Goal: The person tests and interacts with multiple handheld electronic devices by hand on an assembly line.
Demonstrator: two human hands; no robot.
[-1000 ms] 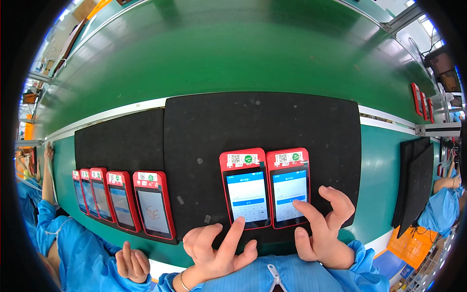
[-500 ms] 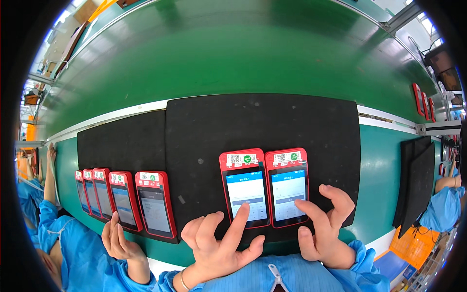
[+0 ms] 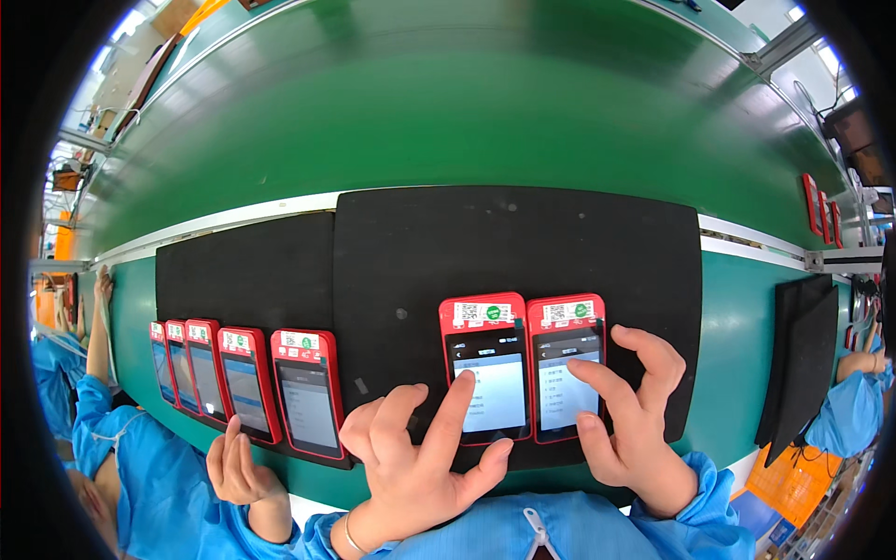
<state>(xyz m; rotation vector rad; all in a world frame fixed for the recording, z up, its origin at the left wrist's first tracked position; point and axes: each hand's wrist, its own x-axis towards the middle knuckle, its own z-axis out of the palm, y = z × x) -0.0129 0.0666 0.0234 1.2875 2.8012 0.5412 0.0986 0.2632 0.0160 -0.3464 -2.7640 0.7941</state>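
Two red handheld payment terminals with lit touchscreens lie side by side on a black mat. My left hand has its index finger on or just over the screen of the left payment terminal; its fingers are apart and hold nothing. Over the right payment terminal my right hand reaches in, index fingertip at the upper part of the screen, the other fingers spread. Both screens show a list of lines under a dark top bar. White labels and a round green sticker mark each red top end.
A row of several similar red terminals lies to the left, where a co-worker's hand touches or hovers at one. The black mat covers the green bench. Dark sheets lean at right; more red devices lie beyond.
Both screens have switched from a blue-topped entry page with a keypad to a list page. My index fingertips now sit higher on the screens. The whole view has shifted slightly.
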